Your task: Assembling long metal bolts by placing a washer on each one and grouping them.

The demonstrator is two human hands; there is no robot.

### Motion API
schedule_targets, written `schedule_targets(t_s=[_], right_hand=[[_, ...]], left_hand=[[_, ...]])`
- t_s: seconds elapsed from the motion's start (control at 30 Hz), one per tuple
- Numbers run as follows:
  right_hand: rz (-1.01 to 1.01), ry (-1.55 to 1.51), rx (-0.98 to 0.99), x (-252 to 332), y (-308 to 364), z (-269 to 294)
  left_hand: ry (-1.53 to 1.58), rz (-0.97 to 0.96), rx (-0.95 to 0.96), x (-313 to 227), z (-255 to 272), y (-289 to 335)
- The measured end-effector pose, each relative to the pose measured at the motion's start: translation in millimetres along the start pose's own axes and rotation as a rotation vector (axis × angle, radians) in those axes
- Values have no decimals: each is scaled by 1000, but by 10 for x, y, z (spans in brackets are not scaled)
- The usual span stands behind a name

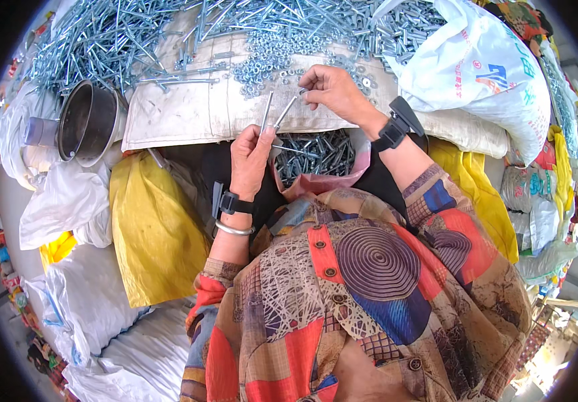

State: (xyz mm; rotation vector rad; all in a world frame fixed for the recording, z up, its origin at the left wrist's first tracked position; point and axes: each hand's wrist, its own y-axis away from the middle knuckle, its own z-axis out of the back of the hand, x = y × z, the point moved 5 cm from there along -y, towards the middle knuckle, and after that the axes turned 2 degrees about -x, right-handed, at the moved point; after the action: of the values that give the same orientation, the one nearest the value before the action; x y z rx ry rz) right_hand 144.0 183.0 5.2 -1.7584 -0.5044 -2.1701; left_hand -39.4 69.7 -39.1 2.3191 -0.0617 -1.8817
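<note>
My left hand [250,155] is closed around a few slim silvery bolts [267,110]; two point up and away, and one sticks out to the right. Just right of their tips, my right hand [334,92] pinches a small dark piece [303,92], possibly a nut, close to the end of the right-hand bolt. Whether the two touch is too small to tell. Below both hands, an open pinkish bag [322,184] between my knees is filled with metal bolts [316,155]. Small nuts [255,74] and washers lie on the cloth-covered surface beyond my hands.
A heap of long bolts [101,47] lies far left, and short metal sleeves [396,30] far right. A white sack [477,67] sits at the right edge. At left are a dark metal pot [88,124] and a yellow sack [155,228]. Pale cloth [188,114] covers the work surface.
</note>
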Motion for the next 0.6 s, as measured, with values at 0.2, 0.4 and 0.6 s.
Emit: schedule_targets(t_s=[0.2, 0.4, 0.6], right_hand=[[59, -253, -36, 127, 173, -96], [143, -116, -185, 243, 321, -146], [672, 582, -285, 495, 468, -276]], left_hand=[[-147, -67, -48, 34, -15, 20], [-447, -279, -160, -248, -112, 78], [-446, -288, -236, -133, -84, 61]])
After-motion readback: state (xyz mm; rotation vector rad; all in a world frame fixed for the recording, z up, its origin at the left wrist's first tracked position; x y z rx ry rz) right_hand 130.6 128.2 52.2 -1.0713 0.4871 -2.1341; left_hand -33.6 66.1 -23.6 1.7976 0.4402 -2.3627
